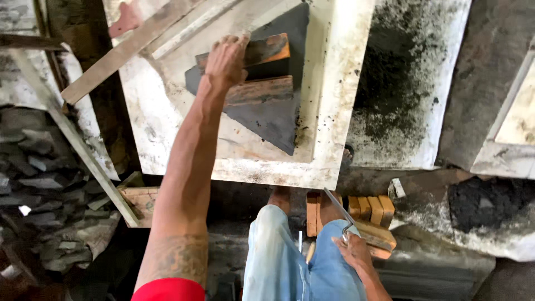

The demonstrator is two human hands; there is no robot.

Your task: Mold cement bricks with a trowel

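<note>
Wood blocks (262, 72) lay on a dark wedge (267, 114) inside the white mould (334, 83) on the worktop, and I had my left hand (225, 58) pressed on the upper block, fingers curled over its far edge. My right hand (354, 251) rested low by my knee, closed around a thin metal blade (337, 206). Black powder (390, 83) covered the slab just right of the mould.

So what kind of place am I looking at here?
Probably a rough casting or moulding workshop: a stained white mould tray holding dark fill and wooden blocks, black powder spilled alongside, and stacked slate-like pieces.
</note>
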